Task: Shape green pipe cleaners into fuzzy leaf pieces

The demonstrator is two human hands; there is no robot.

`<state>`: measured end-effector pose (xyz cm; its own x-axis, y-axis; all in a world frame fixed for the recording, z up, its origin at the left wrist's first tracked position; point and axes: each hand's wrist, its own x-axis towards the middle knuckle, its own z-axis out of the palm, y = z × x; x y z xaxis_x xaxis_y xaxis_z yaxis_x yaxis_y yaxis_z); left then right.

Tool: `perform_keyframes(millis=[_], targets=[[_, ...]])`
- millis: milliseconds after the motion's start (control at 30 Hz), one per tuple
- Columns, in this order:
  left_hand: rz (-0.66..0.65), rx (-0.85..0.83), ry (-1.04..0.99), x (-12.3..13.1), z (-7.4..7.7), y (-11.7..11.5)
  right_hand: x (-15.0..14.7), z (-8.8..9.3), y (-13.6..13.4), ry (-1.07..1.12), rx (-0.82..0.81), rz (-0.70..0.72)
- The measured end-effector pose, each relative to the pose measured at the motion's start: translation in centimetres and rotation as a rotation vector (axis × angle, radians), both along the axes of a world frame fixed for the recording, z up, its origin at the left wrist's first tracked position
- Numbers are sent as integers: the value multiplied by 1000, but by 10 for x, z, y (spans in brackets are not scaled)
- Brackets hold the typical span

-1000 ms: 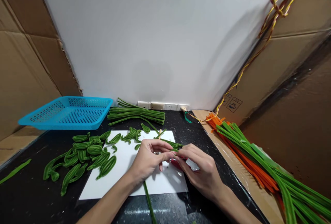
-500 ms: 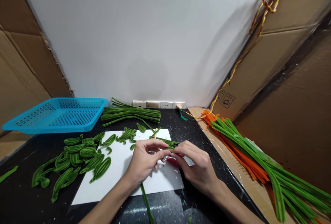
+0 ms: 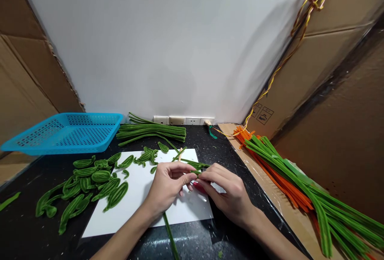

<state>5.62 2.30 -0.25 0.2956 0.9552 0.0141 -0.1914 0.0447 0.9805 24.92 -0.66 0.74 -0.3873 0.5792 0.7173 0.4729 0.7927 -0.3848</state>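
My left hand [image 3: 170,184] and my right hand [image 3: 228,190] meet over a white sheet [image 3: 135,208], thumbs and fingertips pinched together. Between them is a small piece of green pipe cleaner [image 3: 195,172], mostly hidden by the fingers. A long green strand [image 3: 170,234] runs from beneath my left hand toward the front edge; whether it joins the pinched piece is hidden. Under my right hand lies a red object [image 3: 199,188], largely covered. Leaf-shaped loops of bent green pipe cleaner [image 3: 116,197] lie left of my hands, partly on the sheet.
Behind the sheet lies a bundle of dark green pipe cleaners [image 3: 153,132], and a blue basket [image 3: 103,148] stands back left. On cardboard at the right are bright green stems [image 3: 300,186] and orange stems [image 3: 282,184]. A twisted cable [image 3: 271,82] runs down to wall sockets [image 3: 177,120].
Both hands stay pinched in nearly the same place. Slightly more of the green piece shows between the fingertips, and the right fingers have shifted a little.
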Motion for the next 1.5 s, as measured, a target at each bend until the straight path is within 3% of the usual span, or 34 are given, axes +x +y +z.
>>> perform_keyframes(millis=[600, 900, 1500], targets=[[-14, 38, -34, -1, 0, 1, 4, -9, 0, 27, 40, -79], [-20, 0, -38, 0, 1, 3, 2, -4, -1, 159, -185, -128], [-41, -6, 21, -2, -2, 5, 3, -6, 3, 130, -17, -155]])
